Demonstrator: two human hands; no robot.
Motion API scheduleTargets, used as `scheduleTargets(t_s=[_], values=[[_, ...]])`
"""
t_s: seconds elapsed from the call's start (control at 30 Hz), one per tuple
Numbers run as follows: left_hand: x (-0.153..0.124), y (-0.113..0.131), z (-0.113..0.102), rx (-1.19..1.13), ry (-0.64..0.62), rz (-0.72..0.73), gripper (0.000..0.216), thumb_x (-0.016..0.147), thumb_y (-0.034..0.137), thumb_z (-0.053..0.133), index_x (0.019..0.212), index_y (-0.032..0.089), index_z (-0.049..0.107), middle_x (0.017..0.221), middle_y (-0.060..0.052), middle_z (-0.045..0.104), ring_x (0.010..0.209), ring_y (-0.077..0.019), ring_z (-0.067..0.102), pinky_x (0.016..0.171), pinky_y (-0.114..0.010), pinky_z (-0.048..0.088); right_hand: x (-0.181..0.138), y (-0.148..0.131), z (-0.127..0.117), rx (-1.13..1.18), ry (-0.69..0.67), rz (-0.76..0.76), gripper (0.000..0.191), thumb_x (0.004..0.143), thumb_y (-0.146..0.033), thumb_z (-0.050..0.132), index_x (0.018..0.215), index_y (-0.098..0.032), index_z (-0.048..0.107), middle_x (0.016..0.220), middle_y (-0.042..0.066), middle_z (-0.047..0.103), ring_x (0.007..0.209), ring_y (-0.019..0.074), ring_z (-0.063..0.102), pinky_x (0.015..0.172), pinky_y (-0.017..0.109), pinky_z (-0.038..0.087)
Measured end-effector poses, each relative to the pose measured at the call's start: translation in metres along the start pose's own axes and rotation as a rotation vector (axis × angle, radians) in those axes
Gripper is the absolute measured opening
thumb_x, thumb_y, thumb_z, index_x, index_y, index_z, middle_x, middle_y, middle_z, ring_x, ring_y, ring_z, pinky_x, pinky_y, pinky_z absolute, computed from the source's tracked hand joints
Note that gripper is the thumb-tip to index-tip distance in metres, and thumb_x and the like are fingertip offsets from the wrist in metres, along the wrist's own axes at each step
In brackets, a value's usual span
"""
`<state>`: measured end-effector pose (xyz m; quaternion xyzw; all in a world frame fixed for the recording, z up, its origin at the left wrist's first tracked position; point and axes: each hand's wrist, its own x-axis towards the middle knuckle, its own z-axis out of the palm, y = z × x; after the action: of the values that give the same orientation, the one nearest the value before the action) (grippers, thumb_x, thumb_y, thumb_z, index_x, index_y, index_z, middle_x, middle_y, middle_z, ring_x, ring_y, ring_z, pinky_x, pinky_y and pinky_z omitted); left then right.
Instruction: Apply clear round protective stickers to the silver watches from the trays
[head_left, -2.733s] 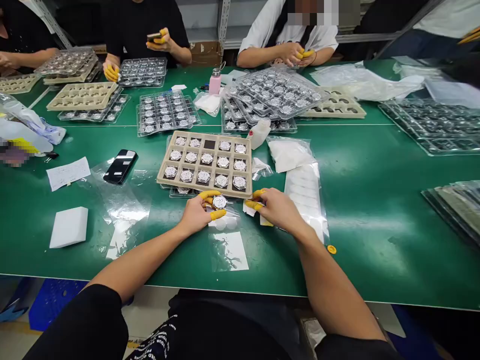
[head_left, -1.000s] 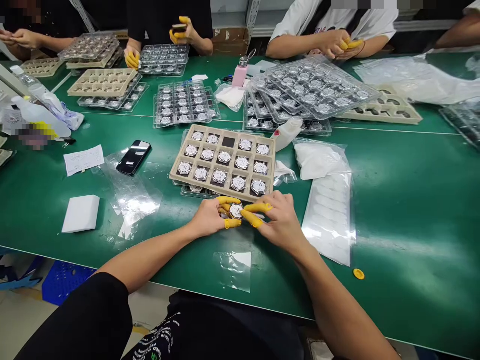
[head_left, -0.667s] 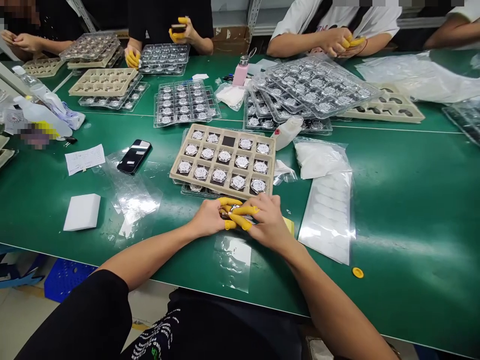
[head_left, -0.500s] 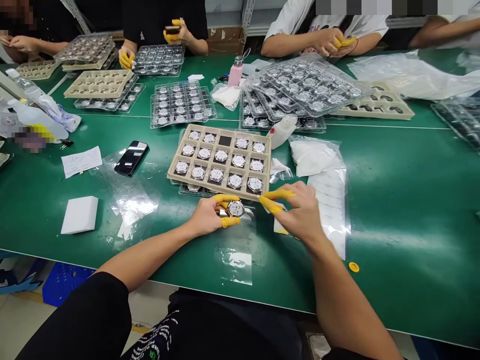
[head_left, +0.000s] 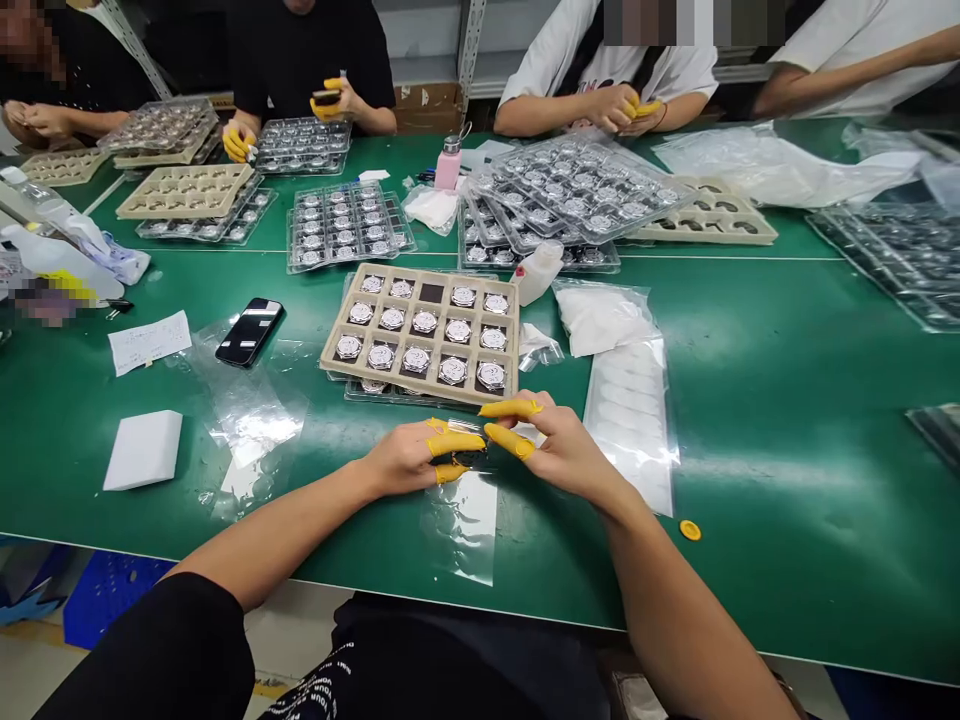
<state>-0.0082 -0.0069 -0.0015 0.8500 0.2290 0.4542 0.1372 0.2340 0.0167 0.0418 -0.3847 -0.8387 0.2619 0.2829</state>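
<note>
My left hand (head_left: 411, 458) wears yellow finger cots and is closed around a watch head (head_left: 471, 458). Its dark side is turned partly up, and the fingers cover much of it. My right hand (head_left: 559, 440), in yellow cots too, has thumb and index bent in a pinch right beside the watch. Something whitish shows between those two fingers, but I cannot make out what it is. Just beyond the hands lies a beige tray (head_left: 324, 362) of watch heads, backs up, with one bare compartment in its far row. A clear plastic film (head_left: 472, 535) lies below the hands.
On the green table (head_left: 750, 420) are a phone (head_left: 250, 332), a white foam block (head_left: 142, 450), a paper note (head_left: 150, 342), a white squeeze bottle (head_left: 538, 272), plastic bags (head_left: 634, 410) and a loose yellow finger cot (head_left: 690, 530). Stacked clear trays (head_left: 577, 185) stand farther back, where co-workers sit.
My left hand has turned the watch head so its engraved back no longer faces me. My right hand has come left, up to the watch. The view has shifted slightly.
</note>
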Motion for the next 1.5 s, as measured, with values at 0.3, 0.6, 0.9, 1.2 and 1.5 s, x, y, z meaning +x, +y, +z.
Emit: scheduleTargets(t_s=[0.3, 0.6, 0.9, 1.2, 1.5], values=[[-0.002, 0.003, 0.002, -0.026, -0.011, 0.008, 0.036, 0.091, 0.023, 0.073, 0.126, 0.02, 0.067, 0.104, -0.006, 0.081, 0.097, -0.0158, 0.079, 0.089, -0.026, 0.065, 0.0, -0.007, -0.011, 0.093, -0.096, 0.015, 0.024, 0.09, -0.03, 0.068, 0.114, -0.025, 0.066, 0.104, 0.006, 0.076, 0.095, 0.0229, 0.069, 0.086, 0.042, 0.055], [0.002, 0.005, 0.002, -0.166, 0.044, -0.122, 0.042, 0.08, 0.021, 0.08, 0.12, 0.02, 0.07, 0.109, -0.008, 0.08, 0.107, -0.021, 0.076, 0.105, -0.043, 0.061, 0.002, -0.011, -0.017, 0.253, -0.226, 0.238, 0.014, 0.089, -0.022, 0.056, 0.084, -0.023, 0.069, 0.071, 0.002, 0.074, 0.069, 0.0175, 0.069, 0.069, 0.032, 0.055], [0.002, 0.009, 0.0, -0.172, 0.023, -0.299, 0.039, 0.078, 0.025, 0.081, 0.116, 0.018, 0.073, 0.108, -0.01, 0.08, 0.099, -0.0201, 0.076, 0.091, -0.036, 0.064, 0.002, -0.01, -0.017, 0.222, -0.084, 0.229, 0.01, 0.086, -0.032, 0.066, 0.083, -0.022, 0.069, 0.082, 0.005, 0.075, 0.069, 0.018, 0.065, 0.067, 0.034, 0.057], [0.004, 0.013, 0.0, -0.18, 0.008, -0.338, 0.037, 0.078, 0.024, 0.08, 0.115, 0.018, 0.074, 0.106, -0.009, 0.081, 0.095, -0.0187, 0.077, 0.09, -0.033, 0.064, 0.001, -0.004, -0.01, 0.035, -0.123, 0.184, 0.015, 0.092, -0.029, 0.059, 0.09, -0.023, 0.072, 0.091, 0.006, 0.078, 0.079, 0.0206, 0.072, 0.07, 0.034, 0.057], [0.007, 0.007, 0.006, -0.698, 0.151, -1.044, 0.069, 0.06, 0.028, 0.095, 0.122, 0.013, 0.072, 0.105, -0.012, 0.079, 0.091, -0.0199, 0.076, 0.089, -0.035, 0.064, -0.005, -0.014, -0.015, 0.381, 0.34, 0.118, 0.015, 0.088, -0.041, 0.069, 0.088, -0.026, 0.071, 0.116, 0.011, 0.071, 0.097, 0.0279, 0.068, 0.086, 0.05, 0.057]])
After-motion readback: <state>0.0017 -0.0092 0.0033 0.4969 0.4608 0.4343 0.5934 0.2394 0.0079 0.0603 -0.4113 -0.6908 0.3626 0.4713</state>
